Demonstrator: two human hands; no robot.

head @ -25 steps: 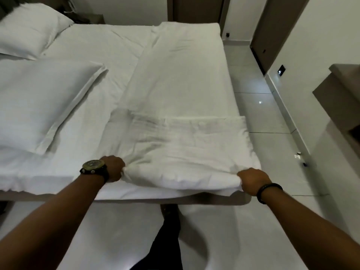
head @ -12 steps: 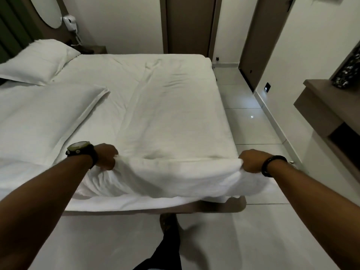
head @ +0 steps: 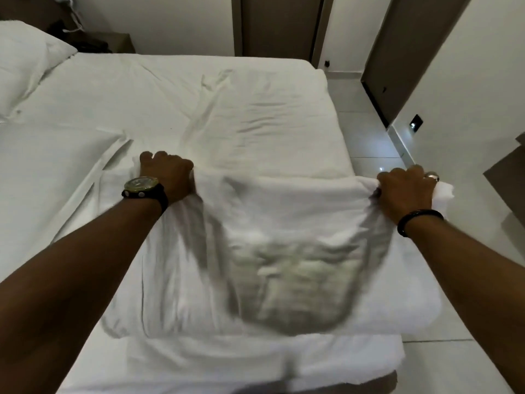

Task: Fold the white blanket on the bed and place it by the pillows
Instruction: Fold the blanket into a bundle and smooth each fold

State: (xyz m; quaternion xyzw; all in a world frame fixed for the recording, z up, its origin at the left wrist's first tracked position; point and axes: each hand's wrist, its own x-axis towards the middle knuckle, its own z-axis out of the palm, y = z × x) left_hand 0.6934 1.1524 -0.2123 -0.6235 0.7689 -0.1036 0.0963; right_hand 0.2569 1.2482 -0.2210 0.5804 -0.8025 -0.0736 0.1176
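I hold the soft white cotton blanket [head: 284, 251] by its lifted edge, my left hand [head: 167, 177] bunched round one corner and my right hand [head: 403, 191] pinching the other, fingers curled into the cloth. The blanket lies on the near end of the white-sheeted bed [head: 176, 89], its middle sagging between my hands, well apart from the plump white pillow [head: 22, 61] at the bed's far left corner. My right corner hangs past the bed's right edge; if that pinch slips, I judge the fold will spill toward the pale tiled floor [head: 366, 132]. Uneven pull could skew the layers, and the slack middle may crease as it lands.
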